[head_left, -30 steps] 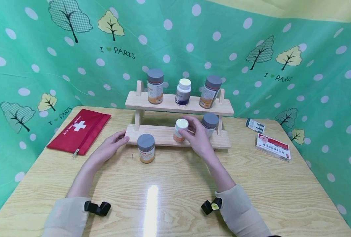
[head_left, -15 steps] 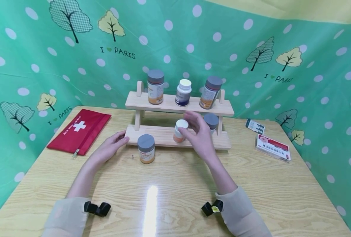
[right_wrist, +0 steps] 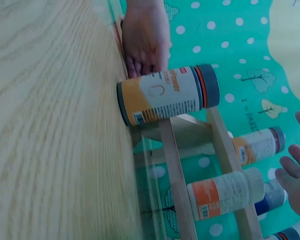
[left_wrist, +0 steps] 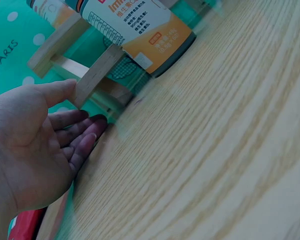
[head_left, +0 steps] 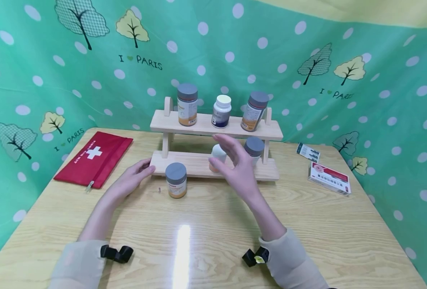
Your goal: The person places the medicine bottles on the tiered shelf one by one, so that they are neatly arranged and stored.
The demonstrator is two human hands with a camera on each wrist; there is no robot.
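Note:
My left hand (head_left: 133, 178) rests at the left end of the two-tier wooden rack (head_left: 195, 159), its thumb touching the lower board's end in the left wrist view. On that board stands a small white-capped pill bottle (head_left: 218, 151) with an orange label band. Close by its right side is my right hand (head_left: 240, 172), thumb and fingers spread apart; in the right wrist view they are clear of the bottle (right_wrist: 225, 195). A grey-capped supplement jar (head_left: 176, 181) stands on the table before the rack. Another grey-capped jar (head_left: 254, 146) sits at the lower board's right, partly hidden by my right hand.
On the upper board (head_left: 202, 127) stand a grey-capped jar (head_left: 187, 106), a white-capped bottle (head_left: 221, 112) and a tilted-looking grey-capped jar (head_left: 254, 112). A red first aid pouch (head_left: 94, 158) lies left. A blister pack (head_left: 308, 152) and medicine box (head_left: 329, 178) lie right.
My right hand has let go of the white-capped bottle, its fingers lifting and spreading away. The bottle stays on the lower board. My left hand keeps its place at the rack's end.

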